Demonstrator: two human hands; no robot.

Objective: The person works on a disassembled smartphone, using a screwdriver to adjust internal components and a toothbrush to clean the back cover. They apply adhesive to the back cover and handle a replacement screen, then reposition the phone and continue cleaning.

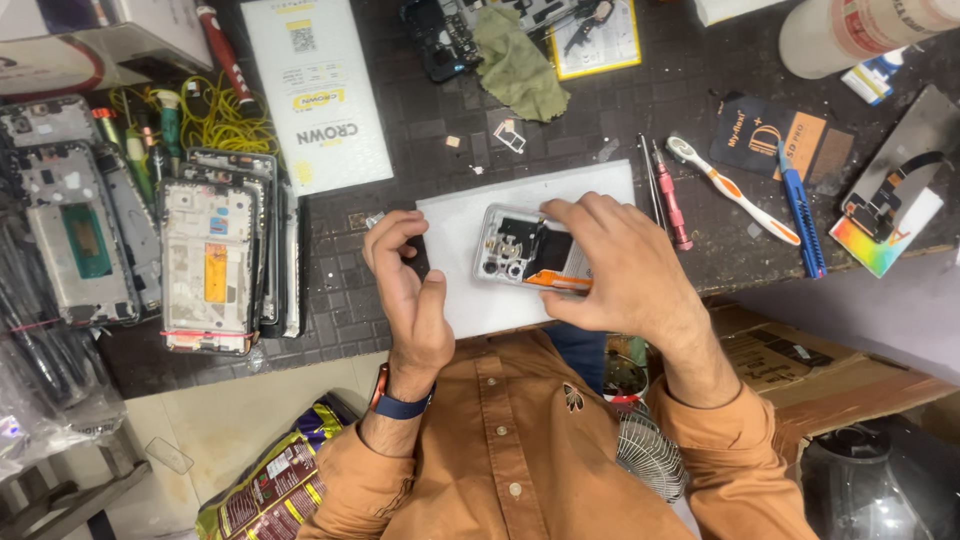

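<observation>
The opened silver phone body with exposed camera rings [525, 255] is gripped by the right hand's [615, 270] fingers [560, 212] on a white rectangular pad [460, 290]; the left hand [410, 290] is held beside it, fingers [395, 225] curled, empty; a red-handled screwdriver [672, 205] lies near on the dark table [420, 130].

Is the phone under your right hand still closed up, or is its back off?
Back off: the phone shows bare camera rings and inner parts beside the right hand.

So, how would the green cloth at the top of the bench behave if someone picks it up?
The green cloth lies crumpled in soft folds, so it would probably hang floppy. It looks thin, so likely light. It cannot roll, yet it drapes beside a black phone part and may drag it.
</observation>
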